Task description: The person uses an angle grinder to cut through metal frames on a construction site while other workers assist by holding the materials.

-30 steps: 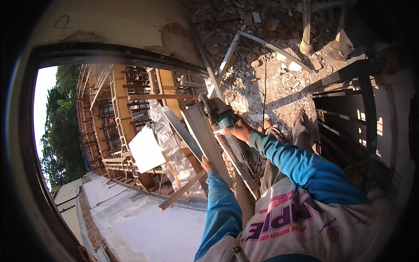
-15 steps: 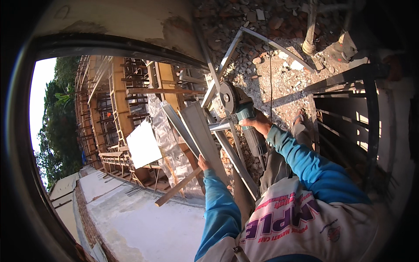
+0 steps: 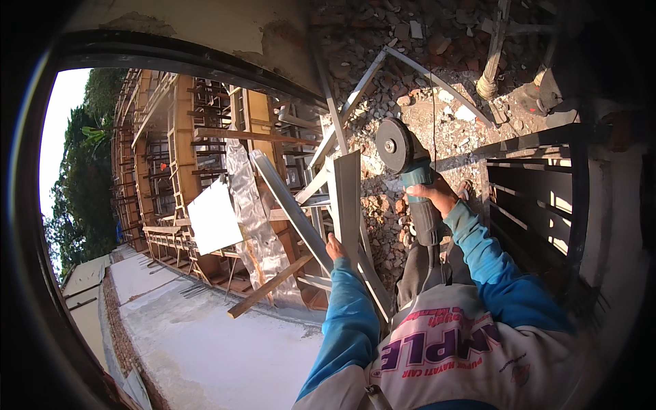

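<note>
Right now the person's right hand is wrapped round a teal-and-black angle grinder, its fingers closed on the body just behind the head. The tool's round dark-grey disc stands to the right of a long, flat grey profile, apart from it. The left hand is at the near end of that profile, thumb up at its left edge; the other fingers are mostly hidden, but the grip looks closed on it. Just left of the profile a narrow silver metal channel slants away, and a rough brown wooden stick lies left of the left hand. Farther left are a white rectangular sheet and a crumpled silvery sheet. Broken, pale and reddish rubble covers the ground below the grinder; a bent silver metal frame lies beyond.
</note>
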`<state>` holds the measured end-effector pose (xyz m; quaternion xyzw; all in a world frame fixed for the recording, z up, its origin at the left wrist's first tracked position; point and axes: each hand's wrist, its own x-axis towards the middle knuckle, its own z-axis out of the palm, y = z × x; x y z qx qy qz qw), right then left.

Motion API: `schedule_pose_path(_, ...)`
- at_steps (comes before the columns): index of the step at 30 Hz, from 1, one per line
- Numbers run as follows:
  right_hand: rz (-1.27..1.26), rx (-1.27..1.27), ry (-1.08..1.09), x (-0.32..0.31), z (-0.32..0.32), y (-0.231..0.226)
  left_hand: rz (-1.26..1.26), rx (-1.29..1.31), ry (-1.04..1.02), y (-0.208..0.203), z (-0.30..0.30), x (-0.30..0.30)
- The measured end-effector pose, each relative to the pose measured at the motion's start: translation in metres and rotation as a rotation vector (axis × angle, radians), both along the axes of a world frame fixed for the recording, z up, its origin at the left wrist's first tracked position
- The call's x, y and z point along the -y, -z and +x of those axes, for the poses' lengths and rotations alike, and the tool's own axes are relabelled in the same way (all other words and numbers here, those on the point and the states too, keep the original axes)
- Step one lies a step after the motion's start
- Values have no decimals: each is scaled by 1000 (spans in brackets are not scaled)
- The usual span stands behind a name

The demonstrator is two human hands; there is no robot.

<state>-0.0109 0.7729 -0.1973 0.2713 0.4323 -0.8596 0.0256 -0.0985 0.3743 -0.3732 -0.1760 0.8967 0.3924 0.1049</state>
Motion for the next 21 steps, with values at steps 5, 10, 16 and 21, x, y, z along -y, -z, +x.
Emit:
schedule_pose_path(5,51,143,60,-39,23,-36,-286,21,100,9,25,-64)
schedule_pose_path(10,63,242,139,-59,48,-16,-166,151,149,29,32,-76)
schedule_pose_path(16,15,269,124,-59,52,-26,-51,215,372,41,51,-92)
schedule_pose_path(21,20,312,86,-69,58,-15,-52,436,438,55,65,-105)
